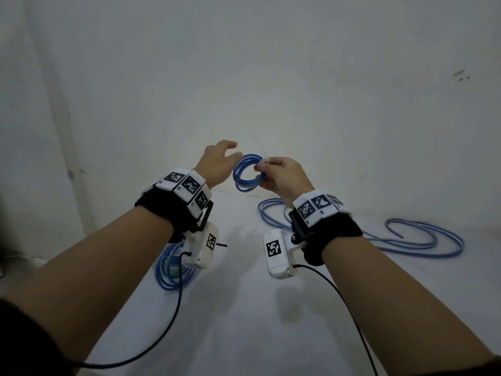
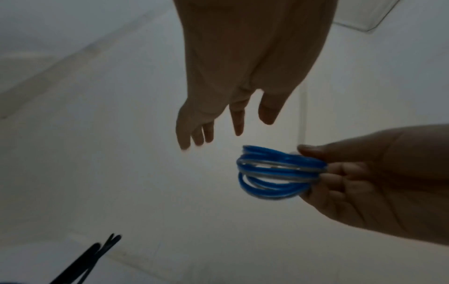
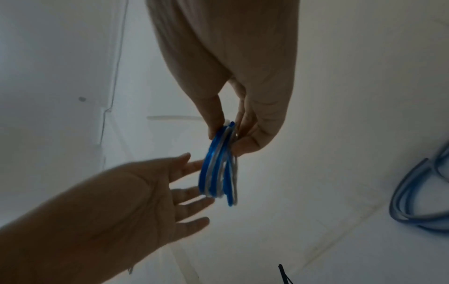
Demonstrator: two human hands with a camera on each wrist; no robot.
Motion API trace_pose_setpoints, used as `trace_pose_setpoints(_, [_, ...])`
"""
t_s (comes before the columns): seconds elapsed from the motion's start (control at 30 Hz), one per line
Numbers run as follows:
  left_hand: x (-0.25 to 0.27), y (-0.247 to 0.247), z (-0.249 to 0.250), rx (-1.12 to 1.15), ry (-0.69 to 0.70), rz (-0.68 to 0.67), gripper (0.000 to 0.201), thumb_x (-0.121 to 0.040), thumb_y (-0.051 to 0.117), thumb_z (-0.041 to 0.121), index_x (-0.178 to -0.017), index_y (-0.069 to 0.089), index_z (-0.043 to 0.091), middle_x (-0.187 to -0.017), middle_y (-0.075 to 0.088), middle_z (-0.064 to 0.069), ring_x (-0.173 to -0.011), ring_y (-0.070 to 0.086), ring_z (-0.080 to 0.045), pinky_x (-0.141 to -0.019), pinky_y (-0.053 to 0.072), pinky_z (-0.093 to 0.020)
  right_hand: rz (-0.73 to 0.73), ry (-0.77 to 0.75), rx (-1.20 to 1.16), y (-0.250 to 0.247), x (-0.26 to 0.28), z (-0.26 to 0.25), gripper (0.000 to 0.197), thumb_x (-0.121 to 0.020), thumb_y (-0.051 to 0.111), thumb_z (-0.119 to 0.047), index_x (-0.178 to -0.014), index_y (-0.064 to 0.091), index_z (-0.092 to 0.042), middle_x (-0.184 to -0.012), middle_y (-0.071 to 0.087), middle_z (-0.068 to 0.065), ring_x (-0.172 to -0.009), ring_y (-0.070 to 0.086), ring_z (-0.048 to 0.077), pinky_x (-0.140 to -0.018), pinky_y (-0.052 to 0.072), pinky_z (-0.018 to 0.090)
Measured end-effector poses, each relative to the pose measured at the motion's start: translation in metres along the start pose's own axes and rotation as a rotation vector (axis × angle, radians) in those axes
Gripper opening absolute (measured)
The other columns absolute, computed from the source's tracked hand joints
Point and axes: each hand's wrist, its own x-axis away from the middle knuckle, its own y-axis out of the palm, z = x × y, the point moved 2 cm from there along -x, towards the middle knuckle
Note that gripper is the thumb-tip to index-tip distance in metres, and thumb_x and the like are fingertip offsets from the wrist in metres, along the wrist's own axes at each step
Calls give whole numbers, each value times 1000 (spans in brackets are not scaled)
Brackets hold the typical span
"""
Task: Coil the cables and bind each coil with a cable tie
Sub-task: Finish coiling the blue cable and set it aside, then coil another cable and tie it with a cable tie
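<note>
My right hand (image 1: pixel 260 166) holds a small blue cable coil (image 1: pixel 248 173) up above the white table, pinching it where a white cable tie (image 1: pixel 264 160) wraps it. The tie's thin tail sticks up from there. In the right wrist view the thumb and fingers of my right hand (image 3: pixel 226 132) pinch the top of the coil (image 3: pixel 218 163). My left hand (image 1: pixel 235 150) is just left of the coil, its fingers straight and holding nothing. The left wrist view shows this left hand (image 2: pixel 226 132) a little apart from the coil (image 2: pixel 277 173).
A second blue coil (image 1: pixel 173 270) lies on the table (image 1: pixel 244 308) under my left wrist, a black tie end (image 1: pixel 221 245) sticking out beside it. Loose blue cable (image 1: pixel 406 237) sprawls over the table's right side. A white wall stands close behind.
</note>
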Motion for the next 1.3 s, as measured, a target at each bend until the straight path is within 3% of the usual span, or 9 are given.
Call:
trace_pose_setpoints(0.23, [-34, 2, -40, 45, -173, -127, 18, -86, 65, 14, -103, 60, 11, -89, 66, -8, -69, 65, -12, -64, 59, -27, -10, 124, -104, 15, -45, 39, 5, -90, 57, -3, -95, 57, -2, -74, 59, 11, -62, 57, 19, -48, 51, 20])
trace_pose_setpoints(0.47, [-66, -2, -76, -115, -210, -149, 14, -89, 60, 23, -96, 63, 11, -102, 66, -10, -95, 65, -21, -77, 56, -32, -44, 372, 188, 28, -98, 111, 7, -89, 59, -3, -95, 61, -2, -79, 57, 10, -65, 56, 18, -58, 51, 26])
trace_pose_setpoints(0.6, [-78, 0, -88, -128, -234, -179, 11, -91, 57, 18, -92, 63, 10, -96, 67, -6, -82, 64, -15, -71, 52, -26, -136, 454, 458, 39, -117, 154, 41, -84, 64, -11, -122, 55, 1, -112, 62, 15, -95, 64, 25, -70, 55, 28])
trace_pose_setpoints(0.77, [-85, 6, -88, -134, -232, -210, 14, -92, 55, 18, -97, 64, 8, -94, 67, -4, -75, 63, -10, -71, 52, -24, -241, 457, 627, 52, -120, 171, 38, -86, 64, -14, -121, 57, -1, -120, 62, 14, -107, 63, 25, -59, 51, 23])
trace_pose_setpoints(0.83, [-86, 8, -82, -136, -213, -225, 14, -92, 55, 18, -96, 64, 8, -93, 67, -3, -74, 62, -9, -70, 52, -23, -250, 426, 728, 50, -121, 168, 27, -88, 62, -15, -110, 61, 0, -117, 65, 16, -104, 65, 28, -78, 56, 31])
trace_pose_setpoints(0.9, [-89, 13, -71, -134, -183, -229, 14, -92, 54, 18, -96, 64, 9, -91, 67, -2, -74, 62, -9, -71, 52, -23, -223, 399, 826, 36, -122, 164, 19, -87, 63, -15, -85, 63, 4, -105, 68, 23, -96, 67, 34, -85, 55, 45])
trace_pose_setpoints(1.03, [-90, 33, -34, -83, -121, -252, 11, -92, 55, 18, -89, 63, 11, -85, 66, 0, -72, 62, -9, -72, 52, -25, -167, 260, 1247, -25, -121, 145, 23, -90, 52, -15, -69, 54, -7, -71, 54, 13, -63, 52, 23, -65, 44, 30])
trace_pose_setpoints(1.17, [-85, 71, 10, -70, -50, -315, 15, -92, 55, 19, -95, 64, 8, -89, 66, -3, -77, 63, -14, -75, 53, -29, -193, 297, 1494, -104, -100, 146, 22, -86, 59, -24, -102, 64, -9, -106, 65, 13, -97, 61, 29, -82, 47, 32])
trace_pose_setpoints(1.3, [-73, 117, 40, -109, 3, -410, 24, -92, 55, 20, -103, 66, 1, -99, 68, -10, -88, 65, -21, -81, 54, -36, -277, 393, 1517, -156, -70, 142, 30, -70, 73, -32, -94, 69, -17, -103, 67, 5, -92, 64, 28, -83, 54, 35])
